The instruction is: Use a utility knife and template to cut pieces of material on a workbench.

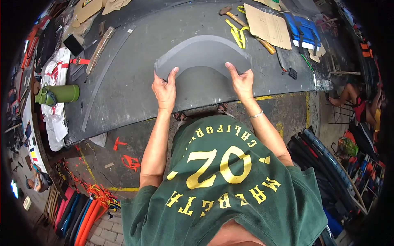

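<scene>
A curved, crescent-shaped grey piece of sheet material (201,53), with a lighter band along its outer edge, is held up over the dark worktable (135,86). My left hand (165,88) grips its left end, thumb on top and fingers hidden beneath. At the opposite end my right hand (242,82) pinches it the same way. The piece bows between the two hands, with its arch pointing to the far side. What it is made of I cannot tell.
On the table's far right lie a hammer (236,20), a yellow strap (237,35), a cardboard piece (269,26) and a blue bag (301,30). At left are a green bottle (61,93), a phone (73,44) and a clear strip (102,82). Rolled materials (84,217) stand lower left.
</scene>
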A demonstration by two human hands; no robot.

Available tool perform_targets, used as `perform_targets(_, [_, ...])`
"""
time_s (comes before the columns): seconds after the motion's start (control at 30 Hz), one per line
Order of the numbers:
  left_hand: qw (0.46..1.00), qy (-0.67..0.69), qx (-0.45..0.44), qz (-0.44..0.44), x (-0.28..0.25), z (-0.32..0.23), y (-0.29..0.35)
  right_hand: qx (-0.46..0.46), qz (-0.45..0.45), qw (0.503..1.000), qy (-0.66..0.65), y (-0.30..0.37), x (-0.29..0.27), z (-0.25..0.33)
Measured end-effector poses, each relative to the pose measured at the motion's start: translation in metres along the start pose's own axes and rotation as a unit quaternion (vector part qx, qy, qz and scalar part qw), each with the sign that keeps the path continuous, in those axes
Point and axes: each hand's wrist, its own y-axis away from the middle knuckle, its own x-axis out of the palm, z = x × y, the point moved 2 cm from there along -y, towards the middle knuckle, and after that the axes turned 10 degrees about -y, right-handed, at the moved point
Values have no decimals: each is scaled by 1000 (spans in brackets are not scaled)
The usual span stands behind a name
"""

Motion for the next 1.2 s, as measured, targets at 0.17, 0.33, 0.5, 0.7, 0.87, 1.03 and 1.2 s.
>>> perform_targets(0.17, [998,-48,-6,37,-9,5,2,38,25,996,80,4,-8,6])
perform_targets(0.33, [996,-68,47,35,-16,-31,-6,-24,27,998,57,-15,-7,15])
perform_targets(0.5, [938,-266,-62,214,-19,-36,-32,53,141,942,301,-61,-11,5])
perform_targets(0.7, [912,-297,-130,252,1,34,-41,123,147,918,348,-59,-15,-50])
perform_targets(0.87, [929,-245,-155,228,-13,68,-43,214,173,931,242,-63,-44,-76])
perform_targets(1.03, [927,-334,-48,164,-7,45,-29,168,146,942,252,-56,-47,-76])
perform_targets(1.2, [917,-382,30,113,-5,41,-16,133,141,930,311,-50,-42,-51])
